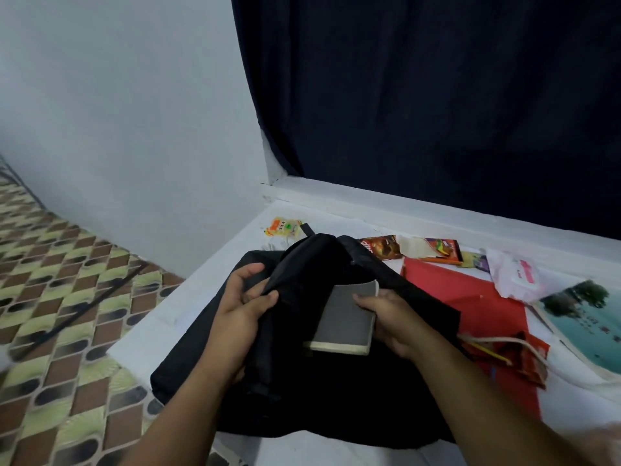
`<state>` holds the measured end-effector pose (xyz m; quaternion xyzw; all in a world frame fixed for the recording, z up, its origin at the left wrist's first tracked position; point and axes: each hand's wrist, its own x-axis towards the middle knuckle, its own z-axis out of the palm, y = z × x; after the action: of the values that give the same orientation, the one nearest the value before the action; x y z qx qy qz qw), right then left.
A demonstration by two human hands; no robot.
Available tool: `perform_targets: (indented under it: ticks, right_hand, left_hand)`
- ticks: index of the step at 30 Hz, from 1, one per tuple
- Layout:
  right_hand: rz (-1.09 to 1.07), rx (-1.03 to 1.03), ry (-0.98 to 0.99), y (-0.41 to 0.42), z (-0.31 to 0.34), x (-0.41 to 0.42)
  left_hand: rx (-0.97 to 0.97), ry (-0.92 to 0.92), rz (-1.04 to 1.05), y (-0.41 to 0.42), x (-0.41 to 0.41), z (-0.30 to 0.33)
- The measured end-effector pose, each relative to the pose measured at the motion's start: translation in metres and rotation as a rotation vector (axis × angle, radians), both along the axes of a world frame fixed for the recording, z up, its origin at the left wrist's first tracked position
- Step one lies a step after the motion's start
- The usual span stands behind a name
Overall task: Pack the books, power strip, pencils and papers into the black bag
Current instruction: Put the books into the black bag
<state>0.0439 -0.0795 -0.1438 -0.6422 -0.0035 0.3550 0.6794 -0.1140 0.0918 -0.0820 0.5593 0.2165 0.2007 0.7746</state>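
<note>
White ledge point(201, 290) under a dark curtain point(437, 105) is your work surface, with patterned floor tiles point(67, 297) off to the left. Your right hand point(391, 317) has its fingers curled round one grey-covered book point(346, 319), thumb on the cover, the book's far end tucked into the mouth of the one black bag point(319, 391). Your left hand point(240, 306) pinches a fold of the bag's fabric, holding the opening up. The bag lies flat on the ledge, touching one red sheet point(470, 307) on its right. On that sheet sit one yellow pencil point(487, 353) and a white cord point(504, 341). Further right lies one teal-covered book point(584, 327). Along the back you have three snack wrappers point(381, 247), one yellow packet point(285, 227) and one tissue pack point(517, 274).
</note>
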Motion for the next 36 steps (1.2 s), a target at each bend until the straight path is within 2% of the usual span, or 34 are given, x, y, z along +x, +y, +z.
perform_targets:
  ticks: [2,5,11,13,17,22,25,29,33,36]
  right_hand:
    - [0.133,0.084,-0.01,-0.003,-0.006,-0.006]
    - [0.412,-0.056,-0.217,-0.008,-0.015,-0.012]
    - [0.259,-0.38,-0.418,0.018,-0.039,-0.017]
    - [0.212,-0.483,-0.552,0.026,-0.05,-0.021]
    - [0.168,-0.601,-0.719,0.033,-0.054,-0.028]
    - [0.149,-0.623,-0.583,0.036,-0.046,-0.028]
    - [0.186,-0.552,-0.467,0.039,-0.04,-0.03]
    - [0.288,-0.533,-0.507,0.041,-0.073,-0.021]
    - [0.367,-0.63,-0.497,0.041,-0.033,-0.033]
    - [0.404,-0.682,-0.476,0.04,-0.027,-0.03]
  left_hand:
    - [-0.018,0.005,0.015,0.001,-0.001,-0.001]
    - [-0.041,0.013,0.026,0.003,-0.001,-0.003]
    - [-0.049,0.023,-0.03,0.001,0.0,-0.008]
    - [-0.052,0.028,-0.05,0.0,-0.001,-0.009]
    - [-0.078,0.022,-0.074,0.003,-0.001,-0.012]
    - [-0.097,0.032,-0.11,0.009,0.0,-0.018]
    - [-0.106,0.035,-0.137,0.012,0.001,-0.021]
    - [-0.103,0.03,-0.161,0.016,0.003,-0.022]
    - [-0.092,0.013,-0.187,0.021,0.003,-0.017]
    - [-0.08,0.018,-0.213,0.025,0.003,-0.015]
